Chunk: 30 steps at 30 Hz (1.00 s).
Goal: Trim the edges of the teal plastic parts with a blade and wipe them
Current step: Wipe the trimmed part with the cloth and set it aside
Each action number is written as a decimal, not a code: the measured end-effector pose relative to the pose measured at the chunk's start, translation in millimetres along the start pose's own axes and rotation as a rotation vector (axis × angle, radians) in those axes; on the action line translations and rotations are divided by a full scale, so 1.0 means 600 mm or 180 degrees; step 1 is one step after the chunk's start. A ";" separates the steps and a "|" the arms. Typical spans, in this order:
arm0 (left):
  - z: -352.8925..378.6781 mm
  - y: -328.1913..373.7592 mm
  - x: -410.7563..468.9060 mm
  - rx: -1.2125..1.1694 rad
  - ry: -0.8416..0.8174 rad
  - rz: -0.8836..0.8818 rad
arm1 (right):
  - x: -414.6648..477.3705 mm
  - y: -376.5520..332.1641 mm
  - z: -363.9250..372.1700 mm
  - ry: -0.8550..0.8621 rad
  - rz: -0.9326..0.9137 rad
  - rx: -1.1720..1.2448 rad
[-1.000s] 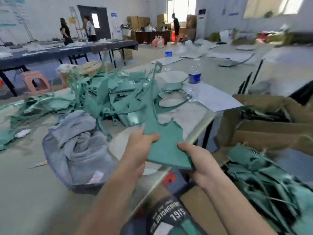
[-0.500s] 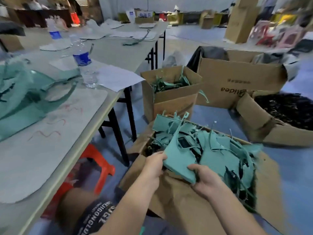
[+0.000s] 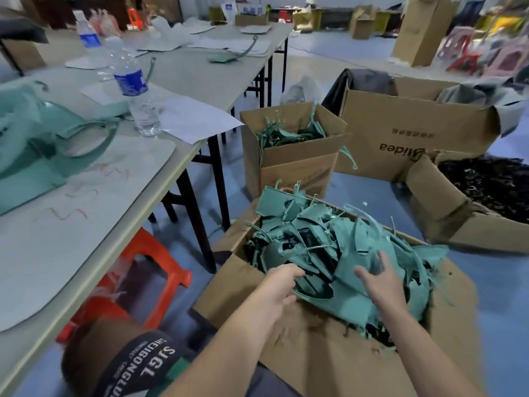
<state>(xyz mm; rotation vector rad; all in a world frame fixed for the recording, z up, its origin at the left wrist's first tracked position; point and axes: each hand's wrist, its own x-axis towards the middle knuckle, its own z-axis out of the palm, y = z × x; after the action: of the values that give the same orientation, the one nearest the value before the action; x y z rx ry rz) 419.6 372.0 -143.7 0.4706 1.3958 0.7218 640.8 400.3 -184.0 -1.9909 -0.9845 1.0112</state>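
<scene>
A flat teal plastic part (image 3: 349,299) lies on top of a heap of teal parts (image 3: 315,224) in an open cardboard box (image 3: 315,356) on the floor in front of me. My left hand (image 3: 279,285) is curled at the part's thin left rim and seems to pinch it. My right hand (image 3: 378,282) hovers just over the part's right side with its fingers spread and holds nothing. More teal parts (image 3: 34,133) lie on the grey table (image 3: 86,239) at the left. No blade or cloth shows.
A water bottle (image 3: 134,90) and papers stand on the table. An orange stool (image 3: 154,270) sits under its edge. Behind are a small box of teal strips (image 3: 294,164), a large Midea box (image 3: 400,133) and a box of dark scraps (image 3: 446,213).
I have turned from the table to the floor box, carrying the teal part in both hands. The part now lies on the heap and my right hand has let go.
</scene>
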 end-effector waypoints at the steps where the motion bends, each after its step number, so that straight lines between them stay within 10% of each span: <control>1: -0.009 0.002 -0.002 -0.0038 0.0028 0.0029 | -0.005 -0.006 0.017 -0.0254 -0.0035 -0.0147; 19: -0.335 0.141 -0.300 0.0932 0.2212 0.3182 | -0.410 -0.375 0.326 -0.2758 -0.1923 0.0626; 30: -0.631 -0.020 -0.578 0.0125 0.4299 0.3120 | -0.782 -0.423 0.527 -0.4779 -0.3043 0.0148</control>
<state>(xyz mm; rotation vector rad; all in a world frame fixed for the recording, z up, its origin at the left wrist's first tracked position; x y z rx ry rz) 42.5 77.6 43.7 0.7528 2.4196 2.0496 98.2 196.6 36.5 -0.1784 -2.2327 1.7606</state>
